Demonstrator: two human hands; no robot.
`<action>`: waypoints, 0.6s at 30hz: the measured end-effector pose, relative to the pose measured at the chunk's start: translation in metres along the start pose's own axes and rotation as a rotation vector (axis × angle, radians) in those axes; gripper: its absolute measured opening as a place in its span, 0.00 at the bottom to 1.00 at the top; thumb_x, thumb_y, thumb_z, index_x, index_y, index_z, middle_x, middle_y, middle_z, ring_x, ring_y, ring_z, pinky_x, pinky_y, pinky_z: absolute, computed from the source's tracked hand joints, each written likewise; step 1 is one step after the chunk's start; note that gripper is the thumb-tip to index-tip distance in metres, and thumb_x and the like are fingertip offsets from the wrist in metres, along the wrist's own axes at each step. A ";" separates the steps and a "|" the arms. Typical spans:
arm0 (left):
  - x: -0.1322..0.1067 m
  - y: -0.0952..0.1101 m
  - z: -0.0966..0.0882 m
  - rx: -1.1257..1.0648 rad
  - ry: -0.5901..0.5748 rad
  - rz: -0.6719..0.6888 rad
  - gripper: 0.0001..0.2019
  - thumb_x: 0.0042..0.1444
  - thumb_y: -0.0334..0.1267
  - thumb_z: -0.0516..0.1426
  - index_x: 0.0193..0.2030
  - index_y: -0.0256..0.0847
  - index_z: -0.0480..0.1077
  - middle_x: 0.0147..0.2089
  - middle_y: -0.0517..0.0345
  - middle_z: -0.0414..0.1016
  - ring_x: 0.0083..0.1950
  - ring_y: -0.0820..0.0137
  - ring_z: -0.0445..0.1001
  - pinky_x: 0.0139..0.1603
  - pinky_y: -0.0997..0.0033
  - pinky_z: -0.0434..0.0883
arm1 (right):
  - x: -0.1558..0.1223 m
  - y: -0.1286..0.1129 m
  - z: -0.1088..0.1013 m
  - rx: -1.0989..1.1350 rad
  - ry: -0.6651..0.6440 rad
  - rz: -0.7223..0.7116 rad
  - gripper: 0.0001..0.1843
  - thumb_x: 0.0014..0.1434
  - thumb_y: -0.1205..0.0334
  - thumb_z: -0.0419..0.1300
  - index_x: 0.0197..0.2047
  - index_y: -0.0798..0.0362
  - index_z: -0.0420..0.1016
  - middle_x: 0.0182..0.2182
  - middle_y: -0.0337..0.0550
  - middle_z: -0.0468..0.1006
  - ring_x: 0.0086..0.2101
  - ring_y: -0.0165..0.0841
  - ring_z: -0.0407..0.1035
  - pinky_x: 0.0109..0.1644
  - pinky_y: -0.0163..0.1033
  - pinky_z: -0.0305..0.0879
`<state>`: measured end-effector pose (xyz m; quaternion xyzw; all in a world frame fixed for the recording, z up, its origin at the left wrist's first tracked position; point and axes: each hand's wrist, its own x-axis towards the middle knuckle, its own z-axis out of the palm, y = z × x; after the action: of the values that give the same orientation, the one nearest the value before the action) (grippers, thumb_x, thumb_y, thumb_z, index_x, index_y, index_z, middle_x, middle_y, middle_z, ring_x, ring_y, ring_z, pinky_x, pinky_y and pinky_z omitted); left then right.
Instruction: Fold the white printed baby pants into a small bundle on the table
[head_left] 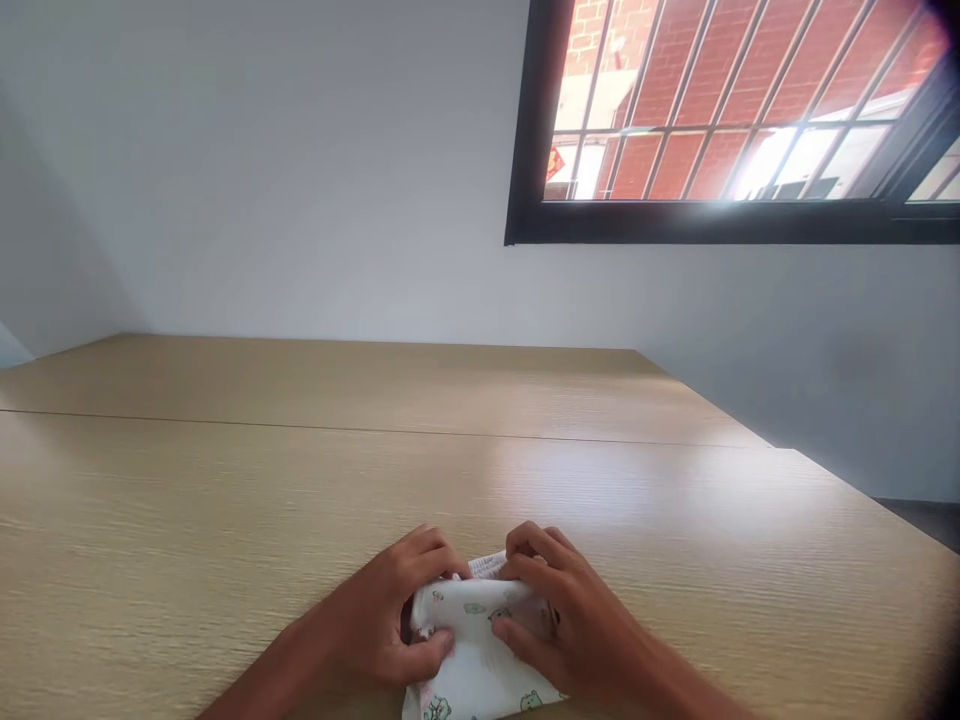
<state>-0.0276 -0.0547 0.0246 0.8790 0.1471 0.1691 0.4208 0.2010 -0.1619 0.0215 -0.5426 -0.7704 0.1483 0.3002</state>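
A folded white garment printed with small green cartoon animals lies at the front of the table, in the lower middle of the head view. A ribbed, gathered elastic edge shows at its far side, between my hands. My left hand grips the left side, thumb on top and fingers curled over the far edge. From the right, my right hand holds it the same way, its thumb pressed on the printed cloth. The fingertips at the far edge are partly hidden, and the near part of the garment runs out of view.
The light wood table has a seam running across it, and its right edge slants away. A pale wall stands behind. A dark-framed window with bars is at the upper right.
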 end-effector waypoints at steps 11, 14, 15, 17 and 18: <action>0.000 -0.003 0.005 -0.067 -0.015 0.079 0.13 0.46 0.34 0.59 0.40 0.45 0.67 0.51 0.56 0.67 0.52 0.61 0.67 0.55 0.64 0.67 | -0.001 0.000 0.008 -0.108 0.069 -0.083 0.15 0.61 0.53 0.60 0.28 0.54 0.65 0.28 0.39 0.66 0.31 0.33 0.60 0.45 0.46 0.59; 0.001 -0.002 0.006 -0.057 -0.067 0.059 0.11 0.45 0.36 0.61 0.38 0.44 0.69 0.52 0.55 0.66 0.52 0.60 0.68 0.55 0.64 0.68 | -0.001 -0.001 0.009 -0.117 0.113 -0.128 0.18 0.64 0.51 0.55 0.26 0.53 0.62 0.25 0.38 0.65 0.28 0.32 0.58 0.43 0.46 0.58; 0.002 -0.002 0.006 -0.052 -0.086 0.050 0.10 0.45 0.36 0.61 0.37 0.44 0.69 0.52 0.54 0.66 0.52 0.60 0.68 0.55 0.65 0.69 | 0.000 -0.001 0.008 -0.123 0.126 -0.139 0.19 0.65 0.52 0.54 0.26 0.53 0.61 0.24 0.37 0.64 0.28 0.31 0.58 0.43 0.45 0.58; 0.002 -0.002 0.006 -0.045 -0.114 0.039 0.09 0.46 0.36 0.61 0.36 0.43 0.70 0.51 0.54 0.66 0.51 0.60 0.68 0.54 0.65 0.70 | 0.001 -0.001 0.006 -0.137 0.157 -0.168 0.19 0.65 0.53 0.52 0.25 0.53 0.59 0.23 0.36 0.63 0.27 0.31 0.57 0.42 0.45 0.57; 0.002 -0.003 0.005 -0.045 -0.112 0.038 0.08 0.47 0.37 0.61 0.36 0.43 0.70 0.51 0.54 0.66 0.49 0.61 0.69 0.54 0.65 0.70 | 0.001 0.000 0.006 -0.146 0.173 -0.186 0.19 0.65 0.53 0.51 0.25 0.53 0.59 0.23 0.36 0.62 0.27 0.31 0.56 0.41 0.45 0.56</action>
<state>-0.0244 -0.0556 0.0193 0.8801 0.1028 0.1307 0.4448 0.1973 -0.1601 0.0173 -0.5000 -0.7972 0.0162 0.3379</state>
